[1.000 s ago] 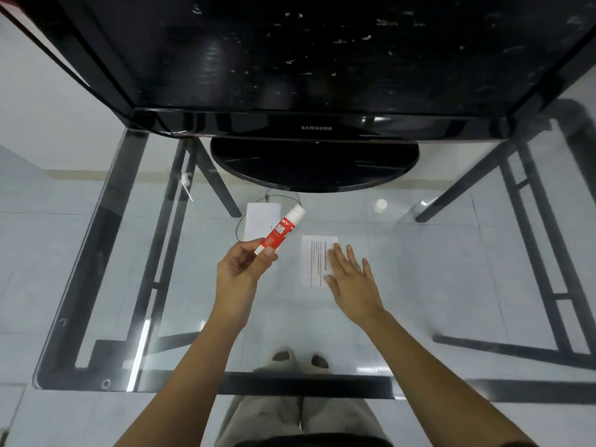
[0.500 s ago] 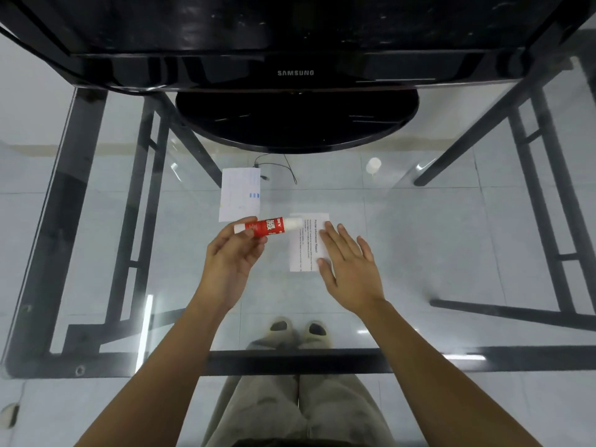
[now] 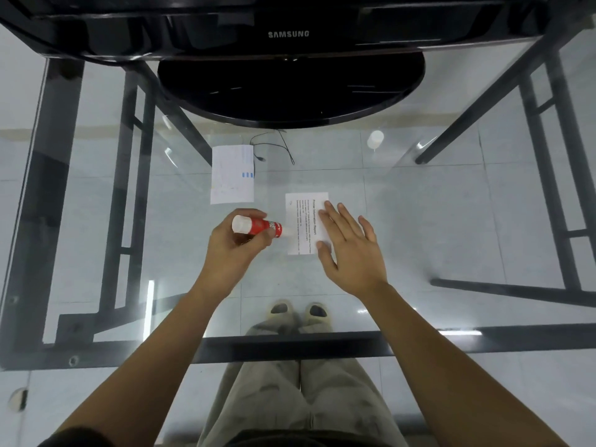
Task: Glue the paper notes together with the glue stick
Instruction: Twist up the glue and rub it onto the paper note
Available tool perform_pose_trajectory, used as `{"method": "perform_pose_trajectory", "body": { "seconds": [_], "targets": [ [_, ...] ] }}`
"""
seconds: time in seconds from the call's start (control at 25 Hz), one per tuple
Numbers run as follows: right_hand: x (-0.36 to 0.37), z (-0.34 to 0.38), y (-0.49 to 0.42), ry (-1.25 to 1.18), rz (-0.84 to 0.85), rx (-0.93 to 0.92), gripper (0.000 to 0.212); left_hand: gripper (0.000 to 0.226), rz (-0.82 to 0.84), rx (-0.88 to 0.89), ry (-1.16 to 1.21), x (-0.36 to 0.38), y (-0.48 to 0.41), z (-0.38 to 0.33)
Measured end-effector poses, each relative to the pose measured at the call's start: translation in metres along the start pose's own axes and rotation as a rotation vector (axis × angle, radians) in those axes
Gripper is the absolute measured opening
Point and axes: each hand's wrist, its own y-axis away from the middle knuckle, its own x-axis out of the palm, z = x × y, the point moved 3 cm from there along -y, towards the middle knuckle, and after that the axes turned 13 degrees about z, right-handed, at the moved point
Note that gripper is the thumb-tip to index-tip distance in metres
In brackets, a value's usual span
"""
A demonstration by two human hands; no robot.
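I see a glass desk on a black metal frame. At its far edge stands a black Samsung monitor on an oval stand. Just in front of that stand lies a thin black cable; to the cable's right sits a small white cap. Through the glass, below the stand, I see pale floor tiles and two slippers.

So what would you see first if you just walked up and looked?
The red glue stick in the left hand, its tip at the edge of a printed note that the right hand presses flat on the glass table. A second note lies just behind, and a big black TV looms at the back.
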Motion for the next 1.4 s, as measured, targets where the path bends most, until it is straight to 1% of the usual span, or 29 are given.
{"method": "perform_pose_trajectory", "body": {
  "seconds": [0.08, 0.16, 0.28, 0.4, 0.48, 0.52, 0.64, 0.72, 0.88, 0.92, 0.96, 1.04, 1.12, 1.28, 1.32, 1.4],
  "targets": [
    [0.0, 0.001, 0.0, -0.006, 0.0, 0.002, 0.057, 0.018, 0.035, 0.086, -0.316, 0.005, 0.004, -0.007],
    [-0.001, 0.001, 0.0, -0.01, -0.009, 0.006, 0.058, 0.022, 0.1, 0.173, -0.516, 0.013, 0.003, -0.013],
    [-0.001, 0.001, 0.0, -0.013, -0.015, 0.012, 0.058, 0.024, 0.176, 0.178, -0.644, 0.02, -0.003, -0.017],
    [-0.001, 0.001, 0.0, -0.012, -0.022, 0.01, 0.058, 0.024, 0.155, 0.168, -0.713, 0.013, -0.014, -0.023],
    [-0.001, 0.001, 0.0, -0.011, -0.03, 0.005, 0.058, 0.024, 0.106, 0.195, -0.739, 0.01, -0.017, -0.028],
    [-0.001, 0.002, 0.0, -0.012, -0.032, 0.003, 0.057, 0.024, 0.115, 0.204, -0.728, 0.011, -0.017, -0.029],
    [-0.001, 0.002, 0.0, -0.008, -0.034, 0.001, 0.057, 0.023, 0.28, 0.203, -0.733, 0.022, -0.012, -0.026],
    [-0.001, 0.002, -0.001, -0.004, -0.028, -0.001, 0.058, 0.023, 0.328, 0.185, -0.734, 0.023, -0.013, -0.027],
    [0.0, 0.001, -0.001, -0.009, -0.009, -0.007, 0.059, 0.02, 0.176, 0.197, -0.687, 0.006, -0.027, -0.037],
    [0.0, 0.001, -0.001, -0.007, -0.007, -0.006, 0.059, 0.02, 0.182, 0.194, -0.66, 0.006, -0.028, -0.038],
    [-0.001, 0.001, -0.001, -0.004, -0.007, -0.004, 0.059, 0.021, 0.228, 0.186, -0.644, 0.01, -0.028, -0.038],
    [-0.001, 0.002, -0.001, -0.004, -0.007, 0.001, 0.059, 0.023, 0.36, 0.19, -0.698, 0.023, -0.024, -0.035],
    [-0.002, 0.002, -0.001, -0.003, -0.005, 0.001, 0.059, 0.024, 0.414, 0.217, -0.753, 0.027, -0.024, -0.035],
    [-0.002, 0.002, 0.0, -0.014, -0.003, -0.005, 0.06, 0.019, 0.289, 0.264, -0.731, 0.009, -0.037, -0.046],
    [-0.001, 0.002, 0.0, -0.015, -0.005, -0.006, 0.06, 0.02, 0.29, 0.283, -0.721, 0.009, -0.036, -0.047],
    [-0.001, 0.002, -0.001, -0.014, -0.006, -0.008, 0.059, 0.027, 0.363, 0.295, -0.75, 0.018, -0.031, -0.044]
  ]
}}
